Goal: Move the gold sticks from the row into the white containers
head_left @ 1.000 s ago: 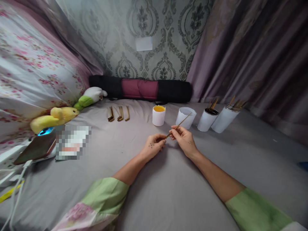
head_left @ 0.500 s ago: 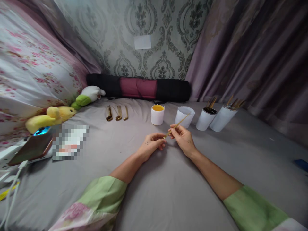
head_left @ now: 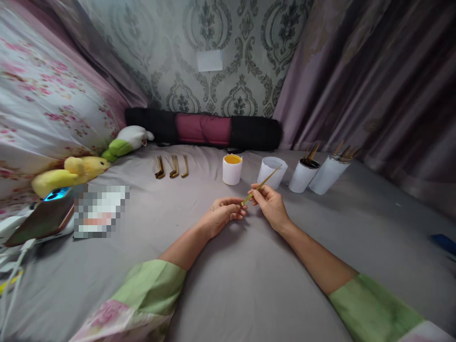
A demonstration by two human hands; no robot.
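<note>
A slim golden stick (head_left: 264,182) with a tapering upper end slants between my hands; its exact kind is unclear. My right hand (head_left: 268,202) pinches it at the middle between thumb and fingers. At its lower, thicker, shiny end, my left hand (head_left: 225,214) is closed with thumb and fingertips on it. Beyond them stand a white cup with yellow inside (head_left: 232,172) and a wider whitish cup (head_left: 271,173), partly behind the stick's tip. To their right, a white cup with a dark inside (head_left: 302,178) and a taller white cup (head_left: 327,176) hold several thin sticks.
Three groups of golden bent-ended sticks (head_left: 173,167) lie at the back left of the grey sheet (head_left: 270,285). Plush toys (head_left: 73,173), a phone (head_left: 44,213) and white cables (head_left: 18,285) are at the left. A black and maroon roll (head_left: 203,129) lies along the wall.
My hands still hold the stick in nearly the same place. The stick has turned slightly, and more of its shiny lower end shows at my left fingertips. The view has shifted slightly.
</note>
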